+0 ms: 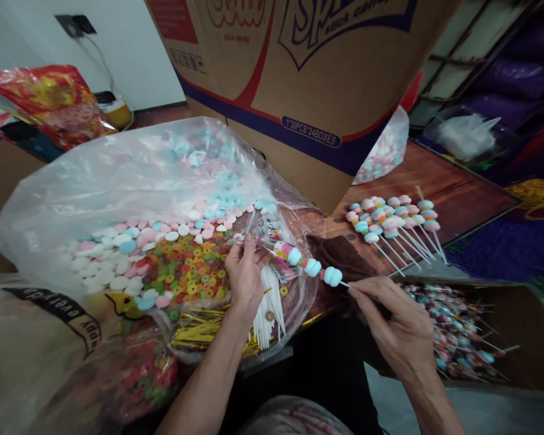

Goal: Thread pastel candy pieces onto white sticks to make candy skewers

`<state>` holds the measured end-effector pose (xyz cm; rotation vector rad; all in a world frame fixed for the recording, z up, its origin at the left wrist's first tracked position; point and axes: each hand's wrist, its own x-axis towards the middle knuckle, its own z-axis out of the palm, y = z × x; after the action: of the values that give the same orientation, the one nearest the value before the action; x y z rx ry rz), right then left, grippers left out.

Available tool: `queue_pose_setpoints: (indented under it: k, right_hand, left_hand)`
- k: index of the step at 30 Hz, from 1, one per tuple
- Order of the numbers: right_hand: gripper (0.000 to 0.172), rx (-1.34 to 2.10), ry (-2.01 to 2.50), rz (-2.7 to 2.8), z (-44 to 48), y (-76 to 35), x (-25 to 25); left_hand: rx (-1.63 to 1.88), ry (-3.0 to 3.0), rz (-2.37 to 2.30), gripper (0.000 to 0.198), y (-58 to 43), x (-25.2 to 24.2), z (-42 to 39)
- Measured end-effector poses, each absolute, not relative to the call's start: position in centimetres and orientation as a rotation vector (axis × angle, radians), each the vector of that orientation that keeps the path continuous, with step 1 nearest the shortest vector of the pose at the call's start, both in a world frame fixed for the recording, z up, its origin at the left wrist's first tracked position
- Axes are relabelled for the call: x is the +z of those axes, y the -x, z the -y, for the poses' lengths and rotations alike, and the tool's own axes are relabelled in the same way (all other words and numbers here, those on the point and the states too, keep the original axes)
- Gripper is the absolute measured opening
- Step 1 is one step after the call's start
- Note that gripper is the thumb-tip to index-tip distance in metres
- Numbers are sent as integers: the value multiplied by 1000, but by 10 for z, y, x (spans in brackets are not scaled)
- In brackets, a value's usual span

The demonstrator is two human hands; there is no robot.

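A candy skewer of blue, pink and white marshmallow-like pieces with coloured rings between them slants across the middle. My right hand pinches its white stick at the lower right end. At the upper left end, my left hand is closed, finger and thumb pinching what looks like a clear plastic wrapper around the tip; its exact edges are hard to make out. Below that hand lie loose white sticks and gold twist ties. Coloured candy rings and pastel candy discs are heaped to its left.
Finished-looking skewers lie on the brown table at right. Below them, a cardboard box holds many wrapped ones. A large carton stands behind. Clear plastic bags and a red snack bag are at left.
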<state>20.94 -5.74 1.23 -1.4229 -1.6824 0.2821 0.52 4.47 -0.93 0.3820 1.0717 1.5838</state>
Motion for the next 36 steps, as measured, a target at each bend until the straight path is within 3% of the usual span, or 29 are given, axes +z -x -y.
queue_pose_setpoints:
  k: [27, 36]
  right_hand:
    - [8, 488, 1461, 1618, 56, -213, 12]
    - [16, 663, 1553, 1474, 57, -213, 10]
  left_hand:
    - [1552, -367, -1081, 45, -5, -20, -46]
    - [1595, -391, -1028, 44, -9, -17, -44]
